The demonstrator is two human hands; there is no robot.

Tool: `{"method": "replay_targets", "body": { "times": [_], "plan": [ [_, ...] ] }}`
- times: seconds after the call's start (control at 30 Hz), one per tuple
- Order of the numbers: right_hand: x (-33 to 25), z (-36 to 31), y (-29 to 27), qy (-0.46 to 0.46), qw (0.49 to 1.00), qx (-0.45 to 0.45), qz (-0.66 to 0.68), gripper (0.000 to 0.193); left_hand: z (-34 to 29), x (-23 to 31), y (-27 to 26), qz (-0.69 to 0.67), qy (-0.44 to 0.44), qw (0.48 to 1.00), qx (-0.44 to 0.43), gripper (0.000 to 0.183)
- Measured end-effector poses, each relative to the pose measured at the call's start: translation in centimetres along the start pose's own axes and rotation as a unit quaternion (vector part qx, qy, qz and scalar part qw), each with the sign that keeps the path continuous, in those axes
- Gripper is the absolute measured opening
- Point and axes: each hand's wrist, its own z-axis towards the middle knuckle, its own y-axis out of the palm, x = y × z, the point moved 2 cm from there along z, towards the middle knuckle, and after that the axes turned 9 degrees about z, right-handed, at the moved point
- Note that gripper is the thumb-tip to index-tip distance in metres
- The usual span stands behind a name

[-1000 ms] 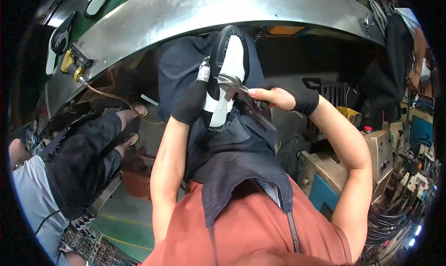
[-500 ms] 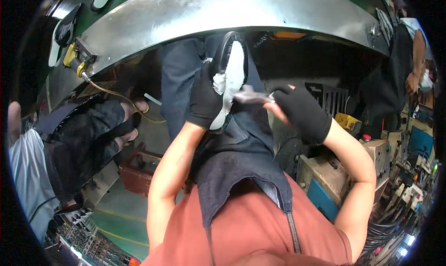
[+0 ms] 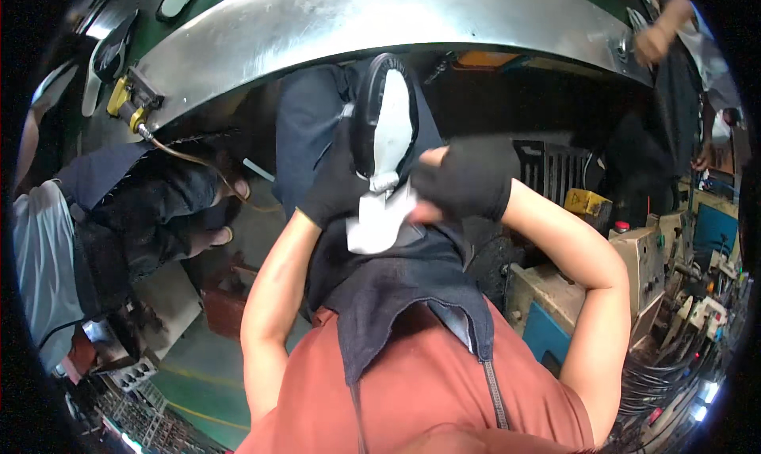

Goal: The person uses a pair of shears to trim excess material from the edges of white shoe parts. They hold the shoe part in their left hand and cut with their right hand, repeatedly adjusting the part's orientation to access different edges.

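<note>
A black shoe upper (image 3: 366, 129), stretched over a form with its pale underside (image 3: 394, 125) facing up, lies over my lap with its toe pointing away from me. My left hand (image 3: 337, 188), in a black glove with bare fingertips, is wrapped round its left side near the heel; most of its fingers are hidden. A thin white flexible piece (image 3: 372, 230) hangs at the heel end and looks crumpled near the underside. At its right edge my right hand (image 3: 468, 177), gloved the same way and blurred, appears to pinch it. No tool shows in that hand.
A curved metal bench (image 3: 357, 18) runs across in front of me. On its left stands a yellow air tool (image 3: 123, 101) with a hose. Another person (image 3: 135, 216) sits at left; a co-worker's hand (image 3: 662, 34) is at far right. A beige machine (image 3: 547, 295) stands on my right.
My right hand has moved left and closer to the shoe; the grey tool seen in it earlier no longer shows. The white piece now sticks out at the heel. A co-worker's hand has come over the bench.
</note>
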Motion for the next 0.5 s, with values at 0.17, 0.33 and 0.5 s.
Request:
{"method": "replay_targets", "body": {
  "times": [0.17,0.33,0.5],
  "plan": [
    [2.2,-8.2,7.8,0.380,0.802,0.109,0.447,0.049,-0.6,3.0,0.2,0.094,-0.016,0.993,0.066,0.121],
    [-3.2,-7.1,15.1,0.513,0.570,0.255,0.589,0.052,1.2,6.1,-2.0,-0.114,-0.045,0.990,0.063,0.112],
    [-1.1,-4.1,14.6,0.520,0.579,0.255,0.573,0.059,13.0,6.6,-5.7,-0.157,0.000,0.978,0.136,0.070]
  ]
}}
